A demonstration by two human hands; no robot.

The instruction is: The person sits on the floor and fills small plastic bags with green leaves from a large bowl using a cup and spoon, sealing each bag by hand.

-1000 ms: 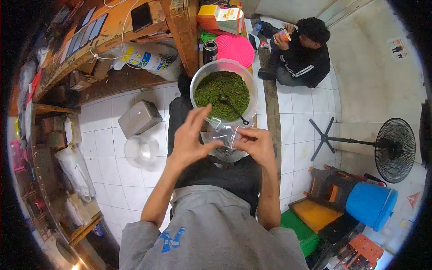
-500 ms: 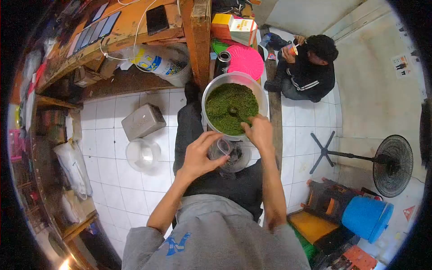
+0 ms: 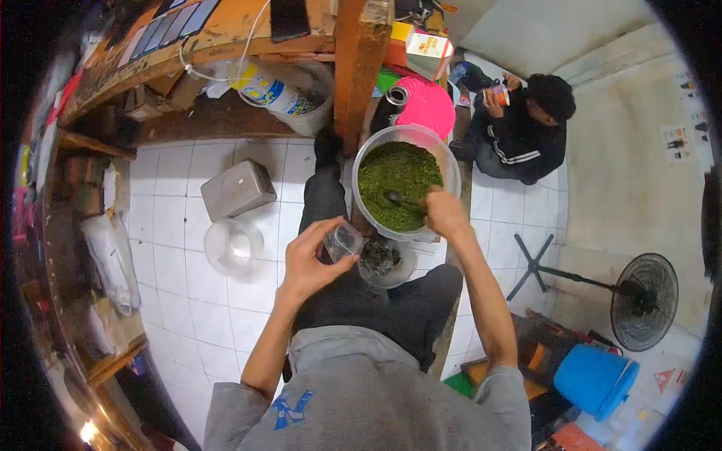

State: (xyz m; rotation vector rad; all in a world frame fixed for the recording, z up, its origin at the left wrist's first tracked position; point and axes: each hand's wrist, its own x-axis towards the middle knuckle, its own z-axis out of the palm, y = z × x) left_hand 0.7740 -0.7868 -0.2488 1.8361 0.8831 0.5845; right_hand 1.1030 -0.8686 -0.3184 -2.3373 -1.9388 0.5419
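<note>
My right hand [image 3: 446, 213] is closed round the handle of a dark spoon [image 3: 394, 197]. The spoon's bowl rests in finely chopped green material [image 3: 391, 164], which lies inside a large translucent tub [image 3: 454, 169]. My left hand [image 3: 310, 259] grips a small clear plastic cup [image 3: 344, 239] between thumb and fingers, tilted and just outside the tub's near left side. Beside that cup, between my legs, stands a clear round container [image 3: 408, 267] with dark contents I cannot make out.
A pink lid [image 3: 429, 109] and a dark tumbler [image 3: 396, 96] stand behind the tub. On the floor at left are a metal box [image 3: 239, 192] and a clear tub [image 3: 235, 248]. A person [image 3: 526, 128] sits at the right, holding a cup. Nearer are a fan [image 3: 643, 302] and blue bucket [image 3: 594, 379].
My left hand has drawn the cup away from the tub, to the left. My right hand has shifted over the tub's right side, and more of the spoon now shows.
</note>
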